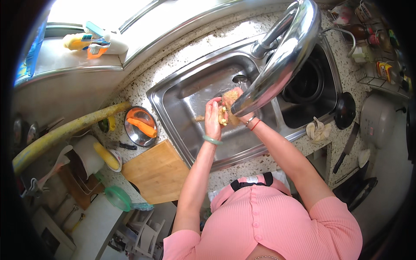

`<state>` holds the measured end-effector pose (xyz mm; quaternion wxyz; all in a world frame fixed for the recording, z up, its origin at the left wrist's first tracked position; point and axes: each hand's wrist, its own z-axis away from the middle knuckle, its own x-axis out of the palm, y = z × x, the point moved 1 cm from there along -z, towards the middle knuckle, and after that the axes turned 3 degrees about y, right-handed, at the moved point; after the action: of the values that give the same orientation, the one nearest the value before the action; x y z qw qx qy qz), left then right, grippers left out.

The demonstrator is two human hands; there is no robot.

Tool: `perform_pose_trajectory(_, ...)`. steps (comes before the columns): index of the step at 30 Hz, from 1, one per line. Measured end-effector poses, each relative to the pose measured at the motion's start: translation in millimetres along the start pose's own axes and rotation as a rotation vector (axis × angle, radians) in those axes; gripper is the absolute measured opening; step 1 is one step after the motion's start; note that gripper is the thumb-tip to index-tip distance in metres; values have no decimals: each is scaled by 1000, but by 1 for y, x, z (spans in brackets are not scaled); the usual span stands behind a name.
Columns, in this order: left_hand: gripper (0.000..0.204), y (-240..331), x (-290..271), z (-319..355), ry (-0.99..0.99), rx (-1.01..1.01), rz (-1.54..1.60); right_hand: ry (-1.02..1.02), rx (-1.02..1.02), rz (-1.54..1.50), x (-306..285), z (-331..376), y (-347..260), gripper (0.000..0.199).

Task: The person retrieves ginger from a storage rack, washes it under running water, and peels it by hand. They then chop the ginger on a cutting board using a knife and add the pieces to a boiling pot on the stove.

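Over the left basin of the steel sink (pixel 203 86), my two hands come together under the chrome tap (pixel 277 69). Between them is a knobbly tan piece of ginger root (pixel 223 116) with pale yellow cut ends. My left hand (pixel 212 119), fingers fairly straight and close together, presses against its left side. My right hand (pixel 243 116) holds it from the right, partly hidden behind the tap's spout. A small brown bit (pixel 199 118) lies on the basin floor left of my hands.
Left of the sink are a metal bowl (pixel 133 138) with orange carrots (pixel 144 127), a knife (pixel 126 146) and a wooden cutting board (pixel 154 173). A black pot (pixel 320 82) sits in the right basin. Beyond it lie a cloth (pixel 317 130), a black lid (pixel 345 111) and a cleaver (pixel 348 145).
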<state>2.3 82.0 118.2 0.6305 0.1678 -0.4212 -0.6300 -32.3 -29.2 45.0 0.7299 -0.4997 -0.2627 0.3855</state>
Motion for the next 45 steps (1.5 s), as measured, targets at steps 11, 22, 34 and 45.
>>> perform_pose_trajectory(11, 23, -2, -7, -3, 17, -271, 57, -310, -81, -35, -10, 39, -78, 25)
perform_pose_trajectory(22, 31, -2, 3, -19, 47, 18, -35, -13, 267, -523, -5, 4, -27, 21)
perform_pose_trajectory(34, 41, 11, 8, -17, 62, 151, -155, -151, -252, 244, -20, 33, -86, 15)
perform_pose_trajectory(45, 36, 19, 7, -8, -68, -364, -138, -344, -553, 325, -25, 32, -101, 9)
